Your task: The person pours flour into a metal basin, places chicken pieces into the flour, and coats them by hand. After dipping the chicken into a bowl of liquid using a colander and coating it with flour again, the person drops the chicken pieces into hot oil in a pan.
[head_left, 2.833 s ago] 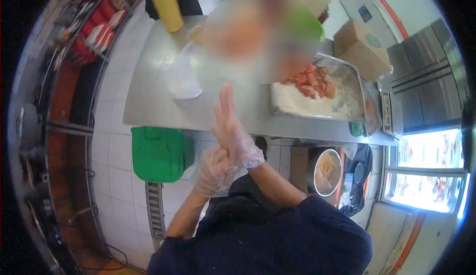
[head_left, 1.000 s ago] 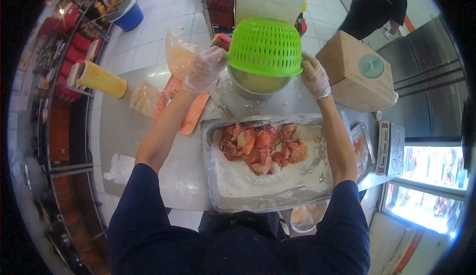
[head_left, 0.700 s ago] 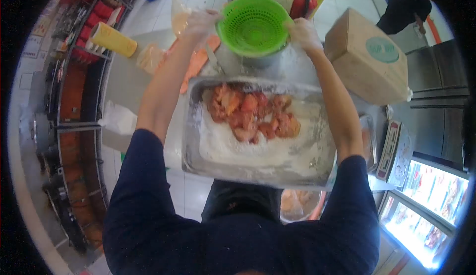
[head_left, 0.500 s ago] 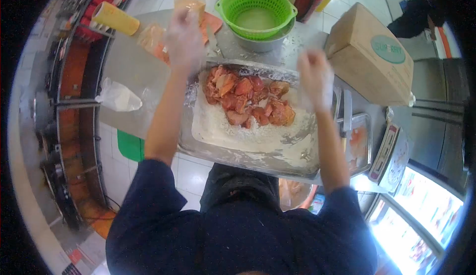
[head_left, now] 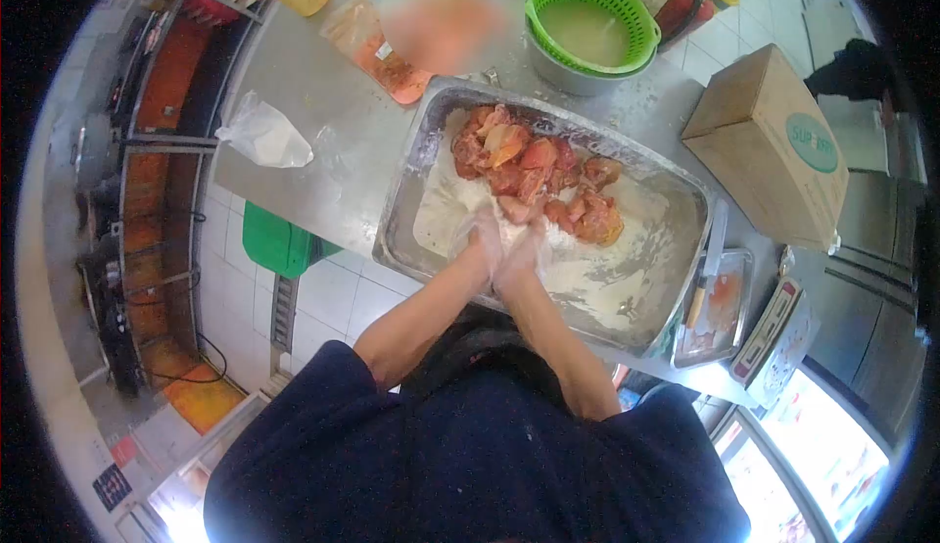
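Raw, reddish seasoned meat pieces lie heaped in a large metal tray. White flour covers much of the tray's floor around them. My left hand, in a clear plastic glove, is down in the flour at the near edge of the heap. Beside it, close together, my right hand also wears a clear glove, with white flour showing between the two. Blur and flour hide the fingers of both, so their closure is unclear.
A green colander sits in a metal bowl behind the tray. At right stand a cardboard box, a knife, a small tray and a scale. A bag of white powder lies left.
Both hands have come down from above the tray's far side and together into the flour by the meat. The view has shifted, so the tray sits farther right.
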`<action>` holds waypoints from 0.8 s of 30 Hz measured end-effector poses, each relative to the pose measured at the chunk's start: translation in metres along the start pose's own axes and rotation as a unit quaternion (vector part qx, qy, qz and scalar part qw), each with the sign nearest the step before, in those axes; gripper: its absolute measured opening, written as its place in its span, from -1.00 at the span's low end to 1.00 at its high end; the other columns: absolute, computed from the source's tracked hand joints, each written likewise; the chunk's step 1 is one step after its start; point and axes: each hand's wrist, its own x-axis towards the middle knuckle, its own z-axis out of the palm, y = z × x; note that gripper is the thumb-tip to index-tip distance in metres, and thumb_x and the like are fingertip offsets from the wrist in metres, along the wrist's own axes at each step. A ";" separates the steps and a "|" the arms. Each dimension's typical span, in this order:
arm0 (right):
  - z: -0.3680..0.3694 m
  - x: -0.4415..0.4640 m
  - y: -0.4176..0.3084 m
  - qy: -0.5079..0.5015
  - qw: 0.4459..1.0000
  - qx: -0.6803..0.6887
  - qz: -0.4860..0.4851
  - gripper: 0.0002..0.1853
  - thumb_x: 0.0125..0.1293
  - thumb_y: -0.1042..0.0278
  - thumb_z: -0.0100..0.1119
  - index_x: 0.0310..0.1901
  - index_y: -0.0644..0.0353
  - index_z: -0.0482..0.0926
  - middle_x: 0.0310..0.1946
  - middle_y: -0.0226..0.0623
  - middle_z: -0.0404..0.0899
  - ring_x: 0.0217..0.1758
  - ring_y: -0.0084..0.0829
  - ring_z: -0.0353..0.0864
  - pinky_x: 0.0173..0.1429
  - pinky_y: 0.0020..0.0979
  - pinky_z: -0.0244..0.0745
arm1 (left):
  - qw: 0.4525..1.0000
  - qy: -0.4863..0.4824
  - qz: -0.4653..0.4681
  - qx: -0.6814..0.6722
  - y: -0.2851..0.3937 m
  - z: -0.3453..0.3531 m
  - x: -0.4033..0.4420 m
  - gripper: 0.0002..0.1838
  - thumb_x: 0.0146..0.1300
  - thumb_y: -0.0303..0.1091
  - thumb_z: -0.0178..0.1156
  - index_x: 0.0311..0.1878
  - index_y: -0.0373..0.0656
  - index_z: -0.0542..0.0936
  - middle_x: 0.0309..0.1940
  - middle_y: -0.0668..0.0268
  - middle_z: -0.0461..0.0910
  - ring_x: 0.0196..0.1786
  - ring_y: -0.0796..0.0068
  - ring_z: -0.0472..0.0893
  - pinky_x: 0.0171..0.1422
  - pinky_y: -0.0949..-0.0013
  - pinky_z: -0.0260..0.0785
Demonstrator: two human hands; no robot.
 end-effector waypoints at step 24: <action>-0.128 0.087 -0.036 -0.287 0.910 0.273 -0.122 -0.38 0.50 -0.05 0.11 0.41 0.21 0.42 0.20 -0.25 0.63 0.31 -0.36 0.52 0.30 -0.25 0.47 | 0.974 -0.130 0.038 0.181 0.157 0.049 -0.043 -0.20 0.41 0.30 0.10 0.45 -0.17 0.46 0.34 0.12 0.54 0.40 0.22 0.48 0.53 0.25 0.21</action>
